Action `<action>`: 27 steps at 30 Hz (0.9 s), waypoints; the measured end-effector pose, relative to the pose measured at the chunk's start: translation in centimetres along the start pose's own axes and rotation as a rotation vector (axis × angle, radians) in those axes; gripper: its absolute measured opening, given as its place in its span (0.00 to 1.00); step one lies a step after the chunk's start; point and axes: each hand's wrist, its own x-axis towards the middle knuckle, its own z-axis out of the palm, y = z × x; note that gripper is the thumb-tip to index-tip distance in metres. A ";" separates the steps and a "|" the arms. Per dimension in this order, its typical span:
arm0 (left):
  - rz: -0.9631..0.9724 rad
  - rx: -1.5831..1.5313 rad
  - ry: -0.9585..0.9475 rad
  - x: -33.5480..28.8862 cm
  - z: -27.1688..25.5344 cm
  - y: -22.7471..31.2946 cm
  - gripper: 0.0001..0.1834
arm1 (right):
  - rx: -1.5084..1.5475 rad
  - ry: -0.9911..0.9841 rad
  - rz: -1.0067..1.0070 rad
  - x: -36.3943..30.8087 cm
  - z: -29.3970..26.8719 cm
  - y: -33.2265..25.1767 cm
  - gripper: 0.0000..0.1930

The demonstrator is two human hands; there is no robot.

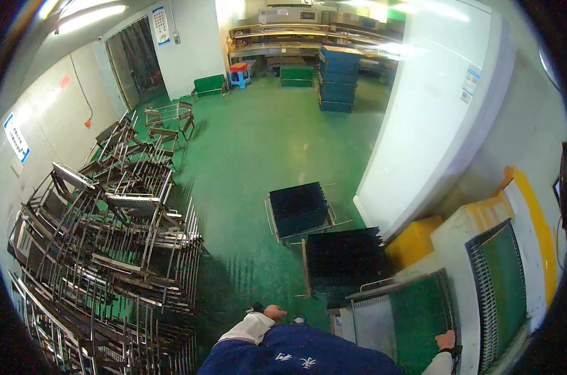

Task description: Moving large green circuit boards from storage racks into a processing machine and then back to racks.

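At the lower right, my right hand (pixel 445 339) is closed on the edge of a rack (pixel 447 294) that holds a dark green sheet or board (pixel 421 312) and a pale grey panel (pixel 373 325). A dark band circles that wrist. My left hand (pixel 275 312) hangs over the green floor in front of my dark blue garment, its fingers loosely curled and nothing visible in them. Just ahead of the right-hand rack stands another rack (pixel 346 259) packed with dark upright boards, and beyond it a similar filled rack (pixel 299 209).
Empty metal racks (pixel 121 244) lie heaped along the left wall. A green board rack (pixel 505 275) stands at far right, near a yellow crate (pixel 415 244). A white pillar (pixel 430 106) rises at right. Blue crates (pixel 337 81) and a blue stool (pixel 239 77) stand farther off.
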 end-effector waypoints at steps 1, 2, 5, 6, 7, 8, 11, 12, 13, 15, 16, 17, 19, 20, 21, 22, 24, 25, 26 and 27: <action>-0.011 -0.034 -0.001 0.3 0.1 -0.5 0.18 | 0.002 -0.002 -0.005 0.2 0.2 0.0 0.14; -0.010 -0.033 -0.002 0.4 0.1 -0.6 0.18 | 0.013 -0.030 0.005 0.5 0.5 0.3 0.14; 0.030 -0.061 -0.027 0.5 0.2 -0.5 0.18 | 0.022 -0.038 0.031 1.3 1.8 1.5 0.15; 0.000 -0.068 -0.012 -0.3 0.3 0.3 0.18 | 0.018 -0.020 0.044 1.1 1.8 1.5 0.16; -0.030 -0.074 0.002 -1.0 0.2 1.0 0.18 | 0.016 -0.019 0.048 1.0 1.5 1.4 0.16; -0.034 -0.078 0.008 -2.0 -0.2 1.5 0.18 | 0.058 -0.052 0.074 0.4 0.3 0.0 0.19; 0.009 0.020 0.012 -2.5 -0.5 1.9 0.19 | 0.110 -0.057 0.117 0.2 -0.1 -0.1 0.23; 0.012 -0.024 0.013 -1.8 -0.2 1.1 0.19 | 0.120 -0.037 0.123 0.2 0.0 -0.3 0.23; 0.016 -0.068 0.014 -1.0 0.0 0.3 0.19 | 0.122 -0.039 0.121 0.1 -0.2 -0.5 0.23; 0.010 -0.071 0.008 -0.4 0.1 -0.1 0.19 | 0.131 -0.073 0.113 -0.6 -1.6 -1.5 0.22; 0.005 -0.074 0.002 -0.2 0.2 -0.4 0.19 | 0.131 -0.075 0.112 -0.1 -0.8 -0.9 0.22; 0.011 -0.068 -0.006 0.1 0.3 0.0 0.19 | 0.102 -0.067 0.076 0.5 0.1 0.5 0.22; -0.020 -0.089 0.002 0.2 0.3 -0.3 0.20 | 0.078 -0.066 0.027 1.1 1.1 1.0 0.22; -0.020 -0.087 0.001 0.0 0.2 0.0 0.20 | 0.080 -0.055 0.017 1.0 1.2 1.1 0.22; -0.001 -0.066 0.013 -0.2 0.2 0.2 0.19 | 0.082 -0.044 0.007 1.0 1.2 1.2 0.21; 0.018 -0.045 0.025 -0.4 0.1 0.4 0.19 | 0.082 -0.045 0.009 1.1 1.3 1.4 0.21; 0.010 -0.030 0.026 -0.8 0.0 0.6 0.19 | 0.005 -0.080 -0.160 1.2 1.0 1.4 0.20; 0.003 -0.015 0.026 -1.0 -0.1 0.6 0.19 | 0.005 -0.081 -0.161 1.1 1.0 1.2 0.20; 0.004 -0.012 0.024 -1.1 -0.2 0.9 0.19 | 0.031 -0.062 -0.065 0.7 0.4 0.5 0.18; 0.014 0.011 0.013 -1.2 -0.3 1.2 0.19 | 0.056 -0.044 0.032 0.4 0.1 0.2 0.17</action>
